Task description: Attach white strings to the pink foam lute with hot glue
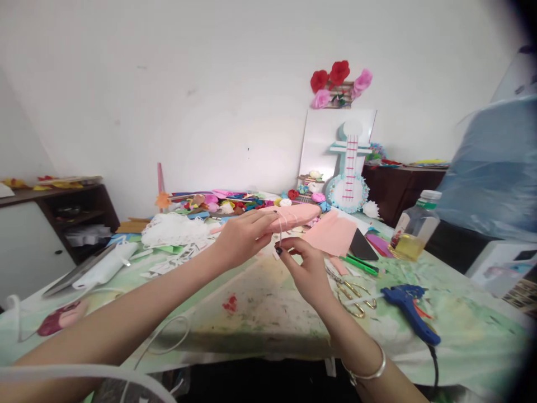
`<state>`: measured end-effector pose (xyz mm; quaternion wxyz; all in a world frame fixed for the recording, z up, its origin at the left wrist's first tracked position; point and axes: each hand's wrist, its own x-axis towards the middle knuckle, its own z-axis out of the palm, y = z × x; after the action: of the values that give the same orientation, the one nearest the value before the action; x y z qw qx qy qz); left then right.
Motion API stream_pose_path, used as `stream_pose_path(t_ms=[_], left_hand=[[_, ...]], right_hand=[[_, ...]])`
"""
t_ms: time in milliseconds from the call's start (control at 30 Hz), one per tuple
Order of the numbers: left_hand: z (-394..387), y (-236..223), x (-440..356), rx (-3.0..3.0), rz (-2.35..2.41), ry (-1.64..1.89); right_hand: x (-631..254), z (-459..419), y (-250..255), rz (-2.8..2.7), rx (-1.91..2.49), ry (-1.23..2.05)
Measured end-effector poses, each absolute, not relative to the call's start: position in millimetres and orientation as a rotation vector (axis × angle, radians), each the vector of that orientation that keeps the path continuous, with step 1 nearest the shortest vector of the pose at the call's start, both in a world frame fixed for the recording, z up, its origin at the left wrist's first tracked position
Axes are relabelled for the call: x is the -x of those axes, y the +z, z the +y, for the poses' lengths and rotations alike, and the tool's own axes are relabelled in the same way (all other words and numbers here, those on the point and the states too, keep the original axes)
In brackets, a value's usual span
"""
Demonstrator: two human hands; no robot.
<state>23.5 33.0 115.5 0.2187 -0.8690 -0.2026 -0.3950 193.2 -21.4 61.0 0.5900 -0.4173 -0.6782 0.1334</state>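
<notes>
A flat, rounded salmon-pink piece (308,213) is held up over the middle of the table by my left hand (245,238), whose fingers are closed on its left end. Thin white cord or strip (281,234) is wound across this piece and hangs down from its near edge. Just below, my right hand (308,271) pinches the hanging end between thumb and forefinger. I cannot tell whether the strip is paper or string. Under my right hand lie gold-handled scissors (354,299), partly hidden by the wrist.
A blue glue gun (411,313) with a black cable lies at the right. Nearby are a green cutter (361,265), a pink sheet (331,232), a dark phone-like slab (363,245) and a bottle (415,226). A white strip pile (176,230) sits left, paper flowers (210,201) behind.
</notes>
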Motion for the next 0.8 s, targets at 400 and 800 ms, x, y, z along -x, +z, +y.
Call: stream_pose_path(t_ms=[400,800], left_hand=[[-27,243,-24,2.985,-1.045,-1.349],[10,200,-15,3.853,-1.794,-1.112]], right_hand=[[-205,-81,165,-1.627,0.766,0.071],[-204,-84,160,-1.719,0.992,0.37]])
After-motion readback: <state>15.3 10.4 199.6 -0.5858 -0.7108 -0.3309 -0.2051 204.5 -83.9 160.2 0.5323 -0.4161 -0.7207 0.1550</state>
